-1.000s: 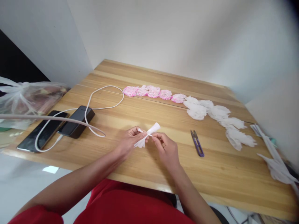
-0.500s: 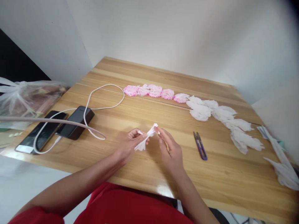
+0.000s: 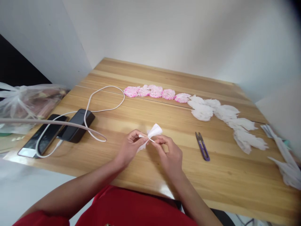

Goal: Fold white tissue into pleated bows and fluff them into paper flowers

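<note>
A small white folded paper fan [image 3: 154, 131], tied at its middle like a bow, is held just above the wooden table [image 3: 150, 169] near the front. My left hand [image 3: 130, 147] pinches its left side with thumb and fingers closed. My right hand [image 3: 169, 155] pinches the middle of the paper from the right, fingers curled. Purple thread snips [image 3: 202, 146] lie on the table a short way right of my right hand.
A row of pink paper flowers [image 3: 155, 92] and white paper flowers [image 3: 223, 116] runs across the back and right. Folded white paper pieces [image 3: 285, 163] lie at the far right. A phone [image 3: 41, 139], power bank [image 3: 76, 125], white cable [image 3: 103, 108] and plastic bag [image 3: 25, 100] sit left.
My right hand opened and drew back from the paper half a second ago, then closed on its middle again. The paper's upper fan now stands spread. The left hand kept its hold.
</note>
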### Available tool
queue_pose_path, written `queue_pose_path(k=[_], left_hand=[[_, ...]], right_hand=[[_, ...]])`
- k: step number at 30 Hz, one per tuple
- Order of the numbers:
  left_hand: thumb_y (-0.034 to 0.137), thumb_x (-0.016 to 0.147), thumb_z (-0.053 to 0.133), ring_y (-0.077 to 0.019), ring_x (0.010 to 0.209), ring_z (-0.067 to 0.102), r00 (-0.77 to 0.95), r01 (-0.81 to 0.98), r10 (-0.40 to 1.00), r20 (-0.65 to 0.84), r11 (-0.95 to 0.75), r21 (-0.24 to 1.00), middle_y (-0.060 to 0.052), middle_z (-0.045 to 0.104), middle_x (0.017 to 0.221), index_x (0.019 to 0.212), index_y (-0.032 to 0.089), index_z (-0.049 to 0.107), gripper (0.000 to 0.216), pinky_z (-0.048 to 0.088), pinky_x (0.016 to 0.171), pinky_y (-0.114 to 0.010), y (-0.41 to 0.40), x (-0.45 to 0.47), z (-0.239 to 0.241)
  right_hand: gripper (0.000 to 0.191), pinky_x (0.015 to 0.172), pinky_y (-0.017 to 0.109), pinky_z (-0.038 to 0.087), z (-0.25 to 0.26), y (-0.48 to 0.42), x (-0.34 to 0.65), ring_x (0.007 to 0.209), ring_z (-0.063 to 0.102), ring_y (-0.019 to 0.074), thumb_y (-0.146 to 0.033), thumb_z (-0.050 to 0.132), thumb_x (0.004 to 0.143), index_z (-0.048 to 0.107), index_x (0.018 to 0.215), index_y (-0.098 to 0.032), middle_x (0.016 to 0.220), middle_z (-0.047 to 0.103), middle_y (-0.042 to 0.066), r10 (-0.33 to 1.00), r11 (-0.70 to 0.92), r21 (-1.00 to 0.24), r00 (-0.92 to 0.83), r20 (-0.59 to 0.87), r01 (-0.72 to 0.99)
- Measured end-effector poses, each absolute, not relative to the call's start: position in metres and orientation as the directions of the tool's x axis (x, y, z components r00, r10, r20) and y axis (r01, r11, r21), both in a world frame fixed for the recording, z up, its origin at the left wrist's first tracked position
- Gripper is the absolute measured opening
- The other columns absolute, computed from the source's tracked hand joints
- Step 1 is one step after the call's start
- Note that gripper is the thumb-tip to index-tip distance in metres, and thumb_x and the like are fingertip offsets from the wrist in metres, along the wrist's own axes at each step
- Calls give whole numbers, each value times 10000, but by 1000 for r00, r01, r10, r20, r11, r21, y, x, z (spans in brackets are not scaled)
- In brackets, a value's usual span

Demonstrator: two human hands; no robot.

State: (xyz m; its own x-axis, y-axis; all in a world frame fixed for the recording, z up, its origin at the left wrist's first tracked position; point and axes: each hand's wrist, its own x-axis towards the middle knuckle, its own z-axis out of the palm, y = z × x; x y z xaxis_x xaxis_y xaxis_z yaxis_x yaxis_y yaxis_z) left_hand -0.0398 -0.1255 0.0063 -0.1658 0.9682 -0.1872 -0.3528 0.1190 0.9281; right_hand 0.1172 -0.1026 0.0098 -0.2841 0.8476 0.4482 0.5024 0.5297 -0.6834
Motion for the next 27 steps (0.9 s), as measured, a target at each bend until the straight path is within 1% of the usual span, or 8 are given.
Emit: queue_pose_path(k=[2,6,11,15,18,20,24,27], left_hand=[[420,691,762,-79,522,493,-124,-383,972,-201,140,913,18,611,605,714,139,580,335,361,516,-200,-125,-40,5],[410,694,769,-84,519,517,-60,-450,978,-197,150,880,21,614,604,729,142,572,335,385,526,-203,-125,-41,2],[389,677,794,-72,515,521,-17,-528,977,-211,171,832,14,622,592,704,127,592,332,390,529,-190,-124,-40,-1],[359,632,833,-83,530,560,37,-660,958,-285,237,713,4,648,607,723,128,598,341,419,540,-190,-121,-38,-1],[321,626,843,-91,562,589,79,-734,948,-309,265,625,-5,668,660,771,131,612,332,440,550,-192,-119,-38,-1],[301,627,844,-94,571,597,111,-758,944,-312,283,587,-10,676,680,801,134,626,326,444,548,-191,-118,-38,-1],[277,541,889,-93,551,592,128,-767,930,-345,313,561,-9,670,627,756,122,658,352,435,544,-186,-119,-37,-3],[271,505,902,-80,527,565,119,-753,919,-375,330,570,-1,648,585,692,109,664,343,419,547,-187,-119,-35,-4]], right_hand=[[87,733,280,492,13,-103,116,762,642,155,-263,566,905,649,925,-247,826,689,-5,871,487,-741,-310,380,462],[147,733,276,467,19,-102,114,761,630,151,-254,542,907,665,828,-239,813,686,-2,886,435,-805,-352,303,403],[143,689,255,449,25,-101,111,701,606,138,-285,598,863,656,749,-219,756,688,-13,936,251,-915,-321,146,316],[162,704,260,437,24,-99,112,698,597,138,-323,608,849,657,750,-205,743,689,-8,948,120,-965,-315,41,235],[167,722,262,438,20,-98,115,725,589,141,-349,628,833,638,750,-204,748,670,-11,961,49,-990,-277,11,133],[161,732,264,439,18,-97,116,733,587,141,-351,634,828,634,755,-208,746,661,-17,964,32,-994,-265,4,102],[151,807,299,428,21,-98,114,788,609,163,-334,633,830,662,742,-215,768,682,-5,957,116,-969,-287,50,217],[165,803,309,420,23,-99,112,772,609,169,-326,636,825,660,701,-220,749,682,-4,955,183,-927,-285,87,329]])
